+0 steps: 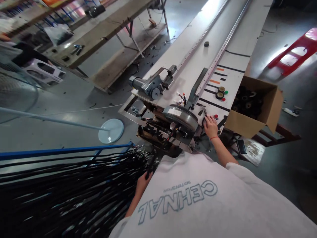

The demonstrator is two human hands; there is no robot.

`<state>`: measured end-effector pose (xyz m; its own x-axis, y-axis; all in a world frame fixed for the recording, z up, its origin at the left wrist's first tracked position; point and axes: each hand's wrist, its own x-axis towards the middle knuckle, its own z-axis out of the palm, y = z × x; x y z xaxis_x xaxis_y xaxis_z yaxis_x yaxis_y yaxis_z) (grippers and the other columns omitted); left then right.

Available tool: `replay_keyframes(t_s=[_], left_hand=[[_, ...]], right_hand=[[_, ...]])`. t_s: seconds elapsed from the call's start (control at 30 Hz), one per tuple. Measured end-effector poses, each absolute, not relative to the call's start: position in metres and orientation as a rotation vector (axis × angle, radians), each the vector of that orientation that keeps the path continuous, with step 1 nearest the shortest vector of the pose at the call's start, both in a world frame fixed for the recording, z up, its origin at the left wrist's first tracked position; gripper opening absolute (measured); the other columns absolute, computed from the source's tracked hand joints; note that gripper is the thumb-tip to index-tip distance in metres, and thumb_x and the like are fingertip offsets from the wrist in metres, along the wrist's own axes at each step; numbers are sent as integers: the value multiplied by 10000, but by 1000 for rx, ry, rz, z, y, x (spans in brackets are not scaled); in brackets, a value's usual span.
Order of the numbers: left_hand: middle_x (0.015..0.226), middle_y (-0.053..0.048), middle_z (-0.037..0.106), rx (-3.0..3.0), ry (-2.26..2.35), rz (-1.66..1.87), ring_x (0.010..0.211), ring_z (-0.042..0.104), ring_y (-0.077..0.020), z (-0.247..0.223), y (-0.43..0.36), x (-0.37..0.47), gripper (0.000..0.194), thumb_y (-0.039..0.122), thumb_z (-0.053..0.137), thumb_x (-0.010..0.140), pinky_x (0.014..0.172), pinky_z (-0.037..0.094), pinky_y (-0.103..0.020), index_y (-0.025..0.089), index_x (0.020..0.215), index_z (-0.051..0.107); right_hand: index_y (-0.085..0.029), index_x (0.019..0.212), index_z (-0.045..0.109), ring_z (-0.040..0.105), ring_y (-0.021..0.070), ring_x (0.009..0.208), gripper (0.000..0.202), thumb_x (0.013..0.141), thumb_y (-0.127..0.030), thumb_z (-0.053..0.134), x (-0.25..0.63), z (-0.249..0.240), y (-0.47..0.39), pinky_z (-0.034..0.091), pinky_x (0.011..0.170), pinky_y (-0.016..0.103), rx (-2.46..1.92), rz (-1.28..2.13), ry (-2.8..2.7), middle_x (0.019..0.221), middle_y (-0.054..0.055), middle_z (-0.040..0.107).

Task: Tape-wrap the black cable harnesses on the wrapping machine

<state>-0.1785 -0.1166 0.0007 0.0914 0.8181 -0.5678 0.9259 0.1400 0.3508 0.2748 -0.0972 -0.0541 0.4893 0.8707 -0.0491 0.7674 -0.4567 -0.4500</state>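
The left hand [144,181] seems closed around black cables [74,185], laid beside the body probably for easy reach; the right hand [211,127] touches the table [195,62], its grip one cannot tell.

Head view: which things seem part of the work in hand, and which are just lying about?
Likely in use:
black cables, at the left hand
wheel-like machine part, near the right hand
tape rolls, on the workbench

Likely just lying about:
red stool, on the floor
dark phone-like slab
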Motion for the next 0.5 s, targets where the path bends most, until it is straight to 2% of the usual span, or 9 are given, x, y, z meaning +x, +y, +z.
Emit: replay_keyframes(t_s=[0.13, 0.2, 0.3, 0.4, 0.5], left_hand=[[905, -40, 733, 1798, 1552, -26, 879, 675, -203, -9, -58, -98, 264, 425, 447, 865, 832, 509, -274, 221, 909, 608], [847, -42, 706, 1894, 1357, 49, 839, 648, -179, -9, -28, -55, 309, 437, 401, 929, 823, 489, -259, 201, 882, 595], [724, -27, 641, 1964, 1141, 59, 726, 599, -167, -3, 1, -9, 320, 386, 372, 964, 752, 452, -264, 197, 783, 556], [664, -21, 594, 1976, 1141, 60, 682, 560, -172, 6, 8, 7, 361, 361, 351, 980, 696, 405, -276, 207, 691, 501], [593, -11, 532, 1986, 1141, 68, 639, 531, -172, 12, 2, 1, 423, 365, 320, 997, 657, 363, -287, 220, 615, 428]], right_hand=[[-91, 1451, 476, 233, 281, 1491, 583, 894, -239, 381, 264, -45, -63, 208, 1220, 474, -2365, 493, -1278, 1609, 142, 309], [-80, 1462, 452, 214, 299, 1499, 599, 896, -274, 419, 278, -40, -57, 195, 1219, 494, -2457, 389, -1141, 1618, 174, 266], [-54, 1512, 341, 237, 373, 1483, 728, 892, -391, 516, 310, -38, -70, 240, 1184, 557, -2646, 226, -589, 1603, 263, 224], [16, 1518, 247, 389, 386, 1402, 924, 838, -467, 645, 337, -43, -88, 344, 1137, 503, -2570, 369, -269, 1493, 338, 362], [8, 1505, 267, 482, 364, 1333, 985, 799, -514, 712, 346, -51, -91, 370, 1117, 463, -2465, 411, -183, 1406, 310, 488]])
